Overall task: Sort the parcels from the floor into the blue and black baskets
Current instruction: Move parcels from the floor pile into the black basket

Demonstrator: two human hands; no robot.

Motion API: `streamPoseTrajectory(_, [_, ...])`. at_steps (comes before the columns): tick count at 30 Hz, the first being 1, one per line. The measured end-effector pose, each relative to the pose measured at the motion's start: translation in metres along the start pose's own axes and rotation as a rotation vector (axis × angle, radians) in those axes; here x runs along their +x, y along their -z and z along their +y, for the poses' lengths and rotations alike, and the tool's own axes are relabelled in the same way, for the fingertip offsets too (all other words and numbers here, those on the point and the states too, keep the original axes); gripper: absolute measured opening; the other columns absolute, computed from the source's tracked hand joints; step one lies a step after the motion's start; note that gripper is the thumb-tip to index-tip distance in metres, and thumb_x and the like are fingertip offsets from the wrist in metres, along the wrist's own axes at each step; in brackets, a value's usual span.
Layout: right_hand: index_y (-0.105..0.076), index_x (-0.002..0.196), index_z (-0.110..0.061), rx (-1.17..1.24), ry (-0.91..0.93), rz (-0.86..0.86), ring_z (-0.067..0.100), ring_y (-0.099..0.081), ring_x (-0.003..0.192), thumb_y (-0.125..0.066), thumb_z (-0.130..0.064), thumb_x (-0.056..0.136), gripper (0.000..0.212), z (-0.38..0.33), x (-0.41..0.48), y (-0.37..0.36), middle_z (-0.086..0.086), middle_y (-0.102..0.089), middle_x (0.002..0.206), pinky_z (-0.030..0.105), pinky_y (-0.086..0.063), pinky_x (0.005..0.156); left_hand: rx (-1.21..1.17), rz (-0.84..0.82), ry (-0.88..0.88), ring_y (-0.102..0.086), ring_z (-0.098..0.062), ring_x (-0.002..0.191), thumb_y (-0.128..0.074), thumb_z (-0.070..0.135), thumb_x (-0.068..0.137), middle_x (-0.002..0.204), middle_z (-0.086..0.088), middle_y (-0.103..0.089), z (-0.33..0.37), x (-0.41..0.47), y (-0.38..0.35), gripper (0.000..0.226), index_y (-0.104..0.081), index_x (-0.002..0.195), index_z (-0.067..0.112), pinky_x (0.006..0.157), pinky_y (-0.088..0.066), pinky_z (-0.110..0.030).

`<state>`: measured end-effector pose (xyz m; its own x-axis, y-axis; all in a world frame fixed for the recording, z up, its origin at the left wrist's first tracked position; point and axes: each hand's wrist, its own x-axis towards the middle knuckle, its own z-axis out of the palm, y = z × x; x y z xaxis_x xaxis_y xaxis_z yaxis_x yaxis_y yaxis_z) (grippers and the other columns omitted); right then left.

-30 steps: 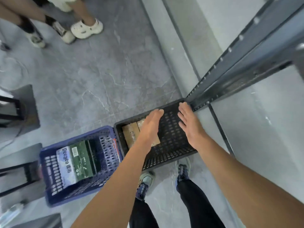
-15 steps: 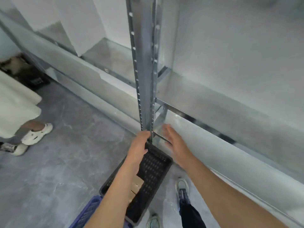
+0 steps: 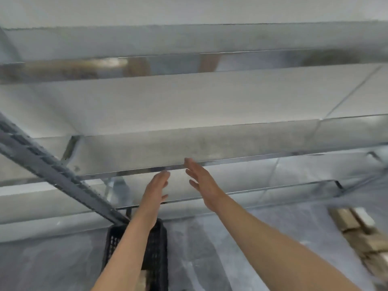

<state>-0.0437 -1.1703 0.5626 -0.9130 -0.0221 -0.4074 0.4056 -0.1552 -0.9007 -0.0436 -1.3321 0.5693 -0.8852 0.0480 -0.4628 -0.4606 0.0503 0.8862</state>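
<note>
Person's two bare forearms reach up and forward. Black slotted plastic basket (image 3: 158, 248) sits on the grey marbled floor (image 3: 210, 248) low centre, partly hidden by the left forearm; tan patch inside at its near end, too blurred to identify. Stack of brown cardboard parcels (image 3: 357, 234) lies on the floor well to the right, blurred. Left hand (image 3: 156, 186) is raised, fingers straight and together, holding nothing. Right hand (image 3: 202, 181) just beside it, fingers straight, slightly spread, also holding nothing. Beyond them, the pale galvanised metal shelf beam (image 3: 189, 150); dark grey perforated upright post (image 3: 52, 171) slants at left.
</note>
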Motion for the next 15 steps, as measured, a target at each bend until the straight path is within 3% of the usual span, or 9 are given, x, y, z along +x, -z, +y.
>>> streamPoseTrajectory(3, [-0.043,0.158,-0.028,0.056,0.039,0.123,0.01,-0.043,0.147,-0.044,-0.052,0.109,0.055,-0.007,-0.026,0.059,-0.014,-0.045,0.159,0.04,-0.032,0.125,0.062,-0.112,-0.027,-0.058,-0.008,0.126,-0.056,0.048,0.103,0.139,0.01,-0.06,0.012,-0.004,-0.061,0.021,-0.061,0.122,0.039,0.11,-0.049,-0.049])
streamPoseTrajectory(8, [-0.041,0.16,-0.027,0.14,0.078,0.308,0.01,-0.044,0.146,-0.044,-0.053,0.109,0.057,-0.002,-0.081,0.164,-0.013,-0.045,0.161,0.04,-0.032,0.125,0.151,-0.305,-0.046,-0.06,-0.007,0.125,-0.063,0.067,0.074,0.136,0.012,-0.063,0.016,-0.029,-0.172,0.056,-0.065,0.121,0.037,0.107,-0.052,-0.047])
streamPoseTrajectory(12, [-0.04,0.16,-0.028,0.214,0.087,0.448,0.009,-0.044,0.146,-0.045,-0.054,0.108,0.059,0.015,-0.136,0.246,-0.013,-0.043,0.162,0.038,-0.032,0.124,0.221,-0.418,-0.038,-0.06,-0.01,0.126,-0.059,0.049,0.101,0.136,0.009,-0.063,-0.001,-0.052,-0.265,0.035,-0.064,0.13,0.031,0.106,-0.052,-0.047])
streamPoseTrajectory(15, [-0.04,0.16,-0.027,0.256,0.093,0.548,0.01,-0.043,0.146,-0.045,-0.056,0.107,0.061,0.029,-0.181,0.303,-0.011,-0.043,0.161,0.041,-0.031,0.126,0.294,-0.511,-0.029,-0.06,-0.009,0.124,-0.053,0.043,0.105,0.133,0.008,-0.063,-0.019,-0.075,-0.332,0.027,-0.064,0.127,0.031,0.104,-0.053,-0.045])
